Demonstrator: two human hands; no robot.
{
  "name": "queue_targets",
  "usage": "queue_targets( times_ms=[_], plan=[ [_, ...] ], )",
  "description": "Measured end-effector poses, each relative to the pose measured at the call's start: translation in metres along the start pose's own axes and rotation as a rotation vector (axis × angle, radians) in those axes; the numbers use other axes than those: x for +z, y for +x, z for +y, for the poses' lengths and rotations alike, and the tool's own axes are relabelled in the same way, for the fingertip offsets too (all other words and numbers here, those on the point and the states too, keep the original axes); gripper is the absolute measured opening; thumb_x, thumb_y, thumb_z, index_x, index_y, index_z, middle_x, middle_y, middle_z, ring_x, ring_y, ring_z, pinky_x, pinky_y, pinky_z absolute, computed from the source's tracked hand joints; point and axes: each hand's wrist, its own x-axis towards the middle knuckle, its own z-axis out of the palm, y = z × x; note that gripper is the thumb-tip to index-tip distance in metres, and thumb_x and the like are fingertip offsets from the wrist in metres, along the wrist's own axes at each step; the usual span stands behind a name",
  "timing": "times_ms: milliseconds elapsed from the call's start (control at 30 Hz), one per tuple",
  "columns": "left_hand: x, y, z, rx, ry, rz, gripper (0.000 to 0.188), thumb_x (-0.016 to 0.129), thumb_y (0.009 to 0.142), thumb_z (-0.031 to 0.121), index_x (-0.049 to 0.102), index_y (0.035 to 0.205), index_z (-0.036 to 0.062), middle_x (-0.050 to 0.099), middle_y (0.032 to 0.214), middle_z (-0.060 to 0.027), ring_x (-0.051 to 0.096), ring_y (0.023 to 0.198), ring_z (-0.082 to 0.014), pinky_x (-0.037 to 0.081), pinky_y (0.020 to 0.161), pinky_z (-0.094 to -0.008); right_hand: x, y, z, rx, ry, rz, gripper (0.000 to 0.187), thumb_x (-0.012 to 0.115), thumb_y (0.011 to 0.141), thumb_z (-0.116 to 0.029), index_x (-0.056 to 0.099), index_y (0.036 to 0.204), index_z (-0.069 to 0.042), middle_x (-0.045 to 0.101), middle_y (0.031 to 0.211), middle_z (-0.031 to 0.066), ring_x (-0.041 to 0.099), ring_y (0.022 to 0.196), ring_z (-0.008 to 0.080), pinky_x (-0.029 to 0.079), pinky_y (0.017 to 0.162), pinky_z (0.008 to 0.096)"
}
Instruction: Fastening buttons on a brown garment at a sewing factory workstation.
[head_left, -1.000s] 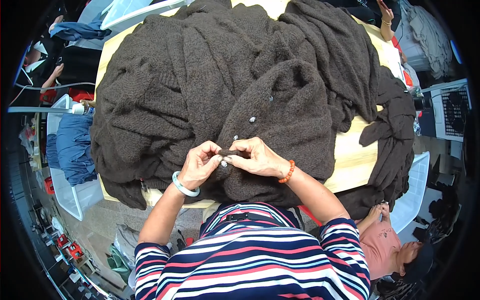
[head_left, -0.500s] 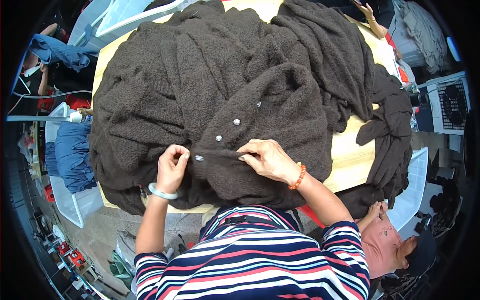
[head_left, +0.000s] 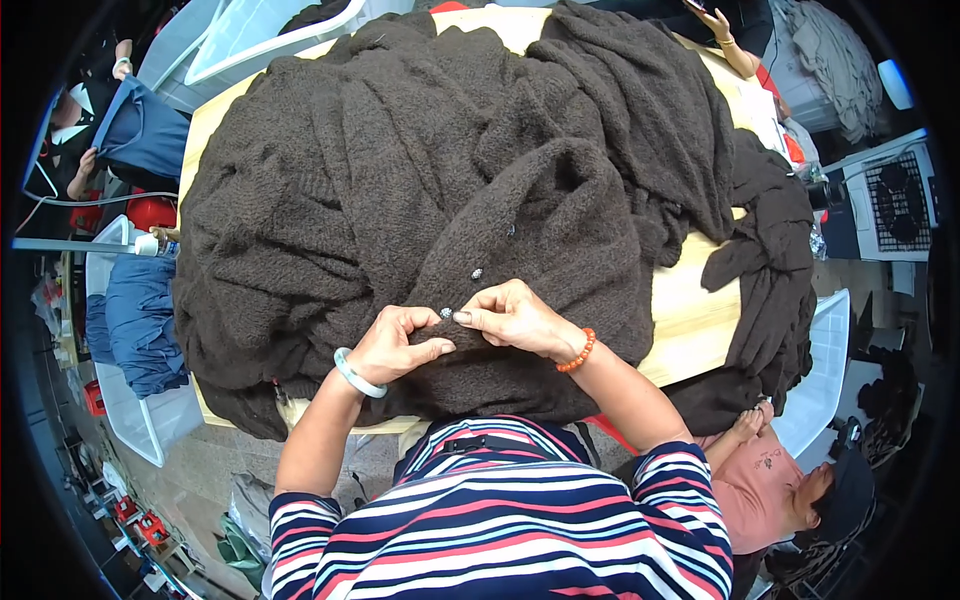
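Note:
A dark brown knit cardigan lies on the heap in front of me, with shiny round buttons along its edge. One button sits between my two hands; another button shows farther up the edge. My left hand, with a pale bangle at its wrist, holds the knit beside the nearer button, thumb below and fingers above. From the other side, my right hand pinches the cardigan edge close to that button, thumb and forefinger together. An orange bead bracelet circles my right wrist. The fingertips partly hide the gripped cloth.
Brown knitwear covers much of the wooden table. Blue garments fill a clear bin at the left. A person in pink is close at the right; other people's hands show at the far left and far right.
My left hand has moved right, and my right hand slightly left and down, so they now nearly meet at a button. The stretched cardigan edge between them has slackened.

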Motion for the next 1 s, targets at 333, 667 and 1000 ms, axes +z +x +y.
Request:
queue_targets(
  times_ms=[333,667,1000],
  plan=[
    [-0.010,0.000,-0.005,-0.111,-0.065,-0.104,0.019,0.077,0.081,0.012,0.062,0.079,0.0015,0.050,0.070,0.0085,0.041,0.068,-0.0016,0.035,0.057,-0.0229,-0.002,0.009,0.002,0.099,0.130,-0.089,0.024,0.064,0.097,-0.025,0.064,0.083,-0.006,0.050,0.060,-0.0060,0.039,0.050,0.0020,0.029,0.045,0.0195],
    [-0.018,-0.008,-0.002,-0.142,-0.126,-0.032,0.016,0.075,0.084,0.012,0.065,0.087,0.0004,0.058,0.079,0.0069,0.048,0.075,-0.0020,0.042,0.066,-0.0212,0.002,0.009,0.005,-0.035,0.061,-0.036,0.019,0.065,0.095,-0.021,0.066,0.096,-0.002,0.056,0.069,-0.0047,0.045,0.057,0.0012,0.035,0.049,0.0192],
    [0.011,-0.019,0.000,0.221,0.493,0.154,0.016,0.074,0.069,0.013,0.066,0.080,0.0038,0.062,0.074,-0.0114,0.060,0.071,-0.0270,0.043,0.073,-0.0372,0.036,-0.018,-0.004,-0.530,-0.648,0.159,0.011,0.069,0.082,-0.010,0.063,0.087,-0.002,0.060,0.084,0.0134,0.064,0.073,0.0335,0.051,0.064,0.0402]
  ],
)
